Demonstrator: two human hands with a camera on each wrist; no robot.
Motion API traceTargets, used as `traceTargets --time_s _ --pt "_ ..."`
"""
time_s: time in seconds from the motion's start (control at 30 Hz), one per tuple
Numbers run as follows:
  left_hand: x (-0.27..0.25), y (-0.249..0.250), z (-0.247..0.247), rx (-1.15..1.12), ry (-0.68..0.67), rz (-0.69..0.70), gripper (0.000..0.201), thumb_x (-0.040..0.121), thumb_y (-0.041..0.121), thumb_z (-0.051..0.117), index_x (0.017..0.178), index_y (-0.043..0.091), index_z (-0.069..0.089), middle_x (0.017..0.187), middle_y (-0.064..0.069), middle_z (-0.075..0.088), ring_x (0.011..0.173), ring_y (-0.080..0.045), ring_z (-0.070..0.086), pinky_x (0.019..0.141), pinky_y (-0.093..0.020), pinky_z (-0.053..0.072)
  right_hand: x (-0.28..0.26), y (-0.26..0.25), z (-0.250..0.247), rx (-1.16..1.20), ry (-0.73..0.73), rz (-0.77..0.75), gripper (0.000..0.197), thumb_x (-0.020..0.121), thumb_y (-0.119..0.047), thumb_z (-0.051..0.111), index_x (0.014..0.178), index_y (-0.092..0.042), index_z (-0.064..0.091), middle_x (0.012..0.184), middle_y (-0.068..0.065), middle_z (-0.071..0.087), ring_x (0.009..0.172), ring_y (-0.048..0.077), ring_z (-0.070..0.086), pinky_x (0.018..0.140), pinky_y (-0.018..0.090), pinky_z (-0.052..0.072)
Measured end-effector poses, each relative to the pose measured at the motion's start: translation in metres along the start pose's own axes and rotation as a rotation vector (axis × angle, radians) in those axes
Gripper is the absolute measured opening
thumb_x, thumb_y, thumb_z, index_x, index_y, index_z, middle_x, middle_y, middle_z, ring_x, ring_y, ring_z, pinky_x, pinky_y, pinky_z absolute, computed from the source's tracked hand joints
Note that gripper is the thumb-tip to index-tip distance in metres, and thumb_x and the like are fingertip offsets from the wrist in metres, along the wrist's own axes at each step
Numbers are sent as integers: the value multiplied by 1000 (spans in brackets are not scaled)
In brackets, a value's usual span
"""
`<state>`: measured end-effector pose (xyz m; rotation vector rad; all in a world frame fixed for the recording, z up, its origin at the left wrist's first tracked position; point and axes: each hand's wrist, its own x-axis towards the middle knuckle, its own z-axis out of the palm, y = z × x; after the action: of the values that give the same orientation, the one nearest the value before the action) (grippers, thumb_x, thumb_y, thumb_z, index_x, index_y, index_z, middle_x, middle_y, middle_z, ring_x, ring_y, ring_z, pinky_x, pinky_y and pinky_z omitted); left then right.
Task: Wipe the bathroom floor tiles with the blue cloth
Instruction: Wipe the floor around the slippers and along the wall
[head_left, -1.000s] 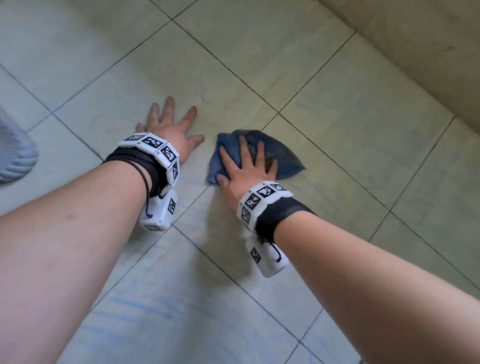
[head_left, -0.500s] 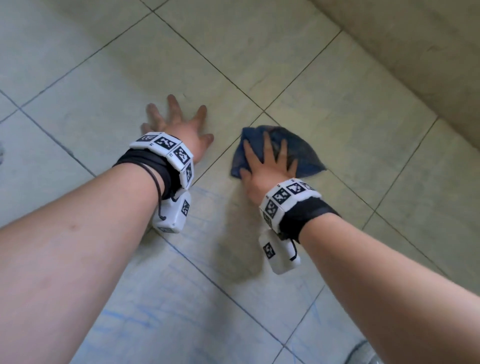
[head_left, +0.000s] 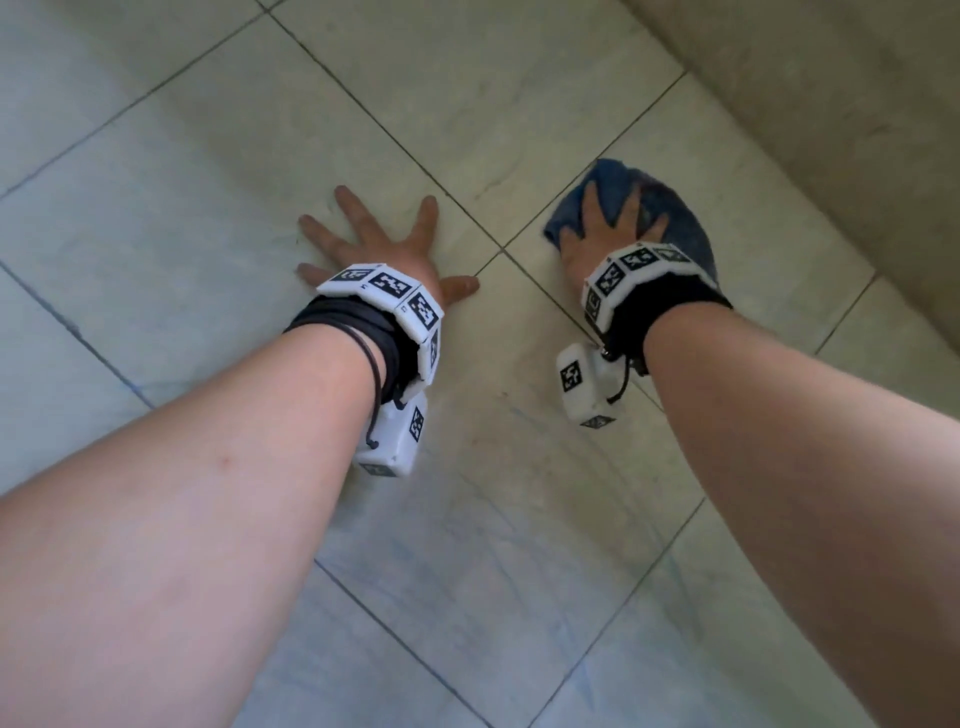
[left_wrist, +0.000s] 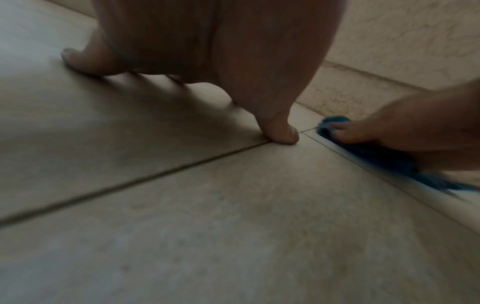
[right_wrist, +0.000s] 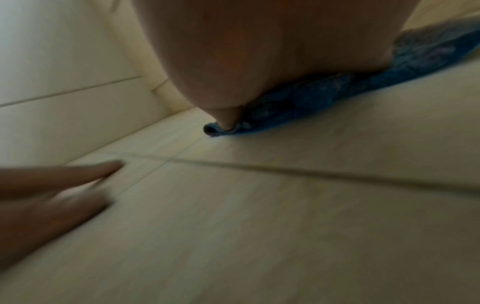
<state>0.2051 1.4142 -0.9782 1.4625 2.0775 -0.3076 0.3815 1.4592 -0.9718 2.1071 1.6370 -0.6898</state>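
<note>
Right hand (head_left: 605, 236) is flat on top of the blue cloth (head_left: 685, 228), fingers straight and spread, just pressing it down onto the floor tiles (head_left: 208, 171) rather than gripping it, and the cloth is bunched into a rough wedge under the palm, poking out past the fingertips and off to the right side of the wrist. It sits on a tile close to the wall (head_left: 831, 78), just past the spot where 4 tiles meet at a grout cross. From the right wrist view the thumb (right_wrist: 228, 121) presses the rolled edge of the cloth (right_wrist: 324, 96) onto the floor. Left hand (head_left: 382, 244) holds nothing, it's planted palm down on the neighbouring tile with all 5 fingers splayed wide, thumb pointing toward the grout line between the 2 hands. The left wrist view shows that thumb (left_wrist: 280, 131) touching down right at the grout joint, with the cloth (left_wrist: 376, 156) beside it under the other hand (left_wrist: 405, 127). Both wrists carry white bands (head_left: 384, 291) with black square markers, and there are faint bluish streaks on the tiles nearer the body
</note>
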Motion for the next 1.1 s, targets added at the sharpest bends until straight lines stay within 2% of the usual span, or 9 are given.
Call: traceTargets --time_s 0.1,0.17,0.33,0.43,0.53,0.63,0.83,0.93,1.1 --pt "1 5 -3 -15 -17 -34 92 82 79 50 152 53 -4 159 -14 -31 142 -56 -20 108 -75 10 -11 -39 10 -44 -47 -183 61 103 -46 28 153 -41 -7 161 0 -24 145 44 -18 113 66 3" --pt "1 8 -5 -23 -21 -53 92 81 79 51 152 54 -4 159 -14 -31 142 -55 -21 108 -75 9 -8 -38 13 -61 -75 -237 61 103 -44 29 153 -44 -6 161 -3 -24 146 40 -19 113 65 3" --pt "1 12 -9 -50 -53 -85 98 77 78 58 150 58 -4 159 -11 -33 143 -54 -22 109 -74 9 18 43 -19 12 -8 59 58 105 -44 21 154 -37 -9 161 3 -24 147 37 -17 118 55 -3" --pt "2 12 -8 -66 -53 -99 97 78 79 57 149 59 -6 158 -10 -34 143 -53 -23 109 -74 8 24 43 -19 42 13 145 60 103 -49 19 155 -35 -9 160 5 -24 146 43 -15 117 57 -5" --pt "4 12 -7 -65 -33 -93 96 79 79 54 149 58 -7 158 -10 -34 142 -53 -23 108 -75 8 12 -5 1 -5 5 28 62 97 -55 13 154 -39 -5 160 3 -27 144 45 -18 114 67 -2" --pt "4 11 -5 -53 -31 -81 95 80 81 51 150 57 -8 158 -10 -35 142 -53 -24 107 -76 9 -10 -40 15 -14 -12 -95 61 103 -50 23 153 -41 -11 159 1 -28 145 41 -20 113 65 -1" --pt "6 9 0 -37 -3 -83 94 79 82 50 150 56 -6 160 -11 -30 143 -55 -19 107 -76 11 -4 -9 11 -32 -1 -205 57 103 -48 24 153 -45 -3 162 -5 -18 148 31 -17 115 62 0" --pt "6 13 -1 -37 15 -97 89 82 80 47 152 54 -1 160 -13 -27 144 -54 -17 110 -72 9 1 12 7 18 35 -155 56 103 -49 24 153 -45 -3 162 -6 -17 149 28 -16 117 61 1" --pt "14 22 1 -26 54 -21 83 89 73 46 155 45 4 160 -19 -25 146 -50 -18 112 -70 6 3 61 3 127 23 68 60 102 -53 24 153 -42 -5 161 -5 -21 148 32 -17 118 58 1"
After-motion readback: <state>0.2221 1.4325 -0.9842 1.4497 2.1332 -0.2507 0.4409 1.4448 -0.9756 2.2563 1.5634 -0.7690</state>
